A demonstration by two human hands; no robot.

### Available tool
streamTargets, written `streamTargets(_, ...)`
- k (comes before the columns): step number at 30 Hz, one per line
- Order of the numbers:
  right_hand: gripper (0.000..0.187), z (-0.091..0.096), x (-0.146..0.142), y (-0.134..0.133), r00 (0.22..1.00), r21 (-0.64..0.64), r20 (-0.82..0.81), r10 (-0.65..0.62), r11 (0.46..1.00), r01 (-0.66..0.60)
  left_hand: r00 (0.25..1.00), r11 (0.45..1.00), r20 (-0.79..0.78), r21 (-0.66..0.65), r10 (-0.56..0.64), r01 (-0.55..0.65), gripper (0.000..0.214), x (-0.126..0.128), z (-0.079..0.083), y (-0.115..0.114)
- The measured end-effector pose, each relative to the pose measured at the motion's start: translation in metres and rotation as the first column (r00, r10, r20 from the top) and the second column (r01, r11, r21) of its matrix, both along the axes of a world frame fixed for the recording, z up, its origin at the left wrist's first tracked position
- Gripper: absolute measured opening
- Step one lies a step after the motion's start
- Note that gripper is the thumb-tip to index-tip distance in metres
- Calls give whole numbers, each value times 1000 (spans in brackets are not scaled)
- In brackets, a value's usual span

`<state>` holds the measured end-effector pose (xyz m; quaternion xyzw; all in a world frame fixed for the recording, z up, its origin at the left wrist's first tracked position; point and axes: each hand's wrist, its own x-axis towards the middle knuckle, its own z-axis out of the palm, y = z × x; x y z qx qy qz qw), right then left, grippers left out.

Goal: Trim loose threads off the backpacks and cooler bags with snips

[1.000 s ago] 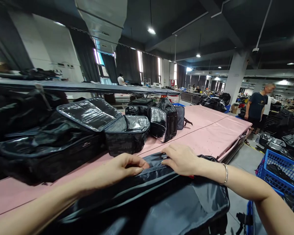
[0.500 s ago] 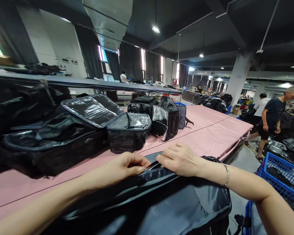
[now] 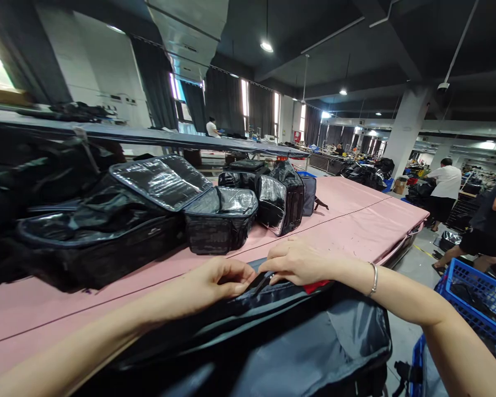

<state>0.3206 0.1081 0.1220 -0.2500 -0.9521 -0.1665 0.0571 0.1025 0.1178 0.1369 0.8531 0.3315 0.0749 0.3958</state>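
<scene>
A large black bag with a grey, shiny lining lies right in front of me, its upper edge toward the table. My left hand pinches that edge between thumb and fingers. Close beside it, my right hand is closed, its fingertips gripping the same edge. A narrow dark strip runs between the two sets of fingertips; whether it is part of the bag I cannot tell. Beneath my right palm shows a bit of a red thing, mostly hidden.
Several black bags with silver lining, such as an open one, stand on the pink-covered table. Blue crates are on the floor at right. A person in dark clothes and another in white are beyond.
My right hand has tilted and shifted slightly left, and the red thing beneath it has come into view. The person in dark clothes has moved right, partly out of view.
</scene>
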Motion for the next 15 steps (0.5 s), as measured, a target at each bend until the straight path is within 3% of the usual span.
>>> streamTargets(4,30,-2,-6,-1,999,11,21,-36,999,35,999,1000,36,15,6,-7,35,-2,-2,-2)
streamTargets(11,25,1,-8,-1,999,-20,43,-14,1000,15,989,997,135,-60,52,-44,28,-6,-19,6)
streamTargets(15,21,-2,-5,1,1000,-11,2,-9,1000,9,992,995,129,97,6,-18,17,-8,-25,10)
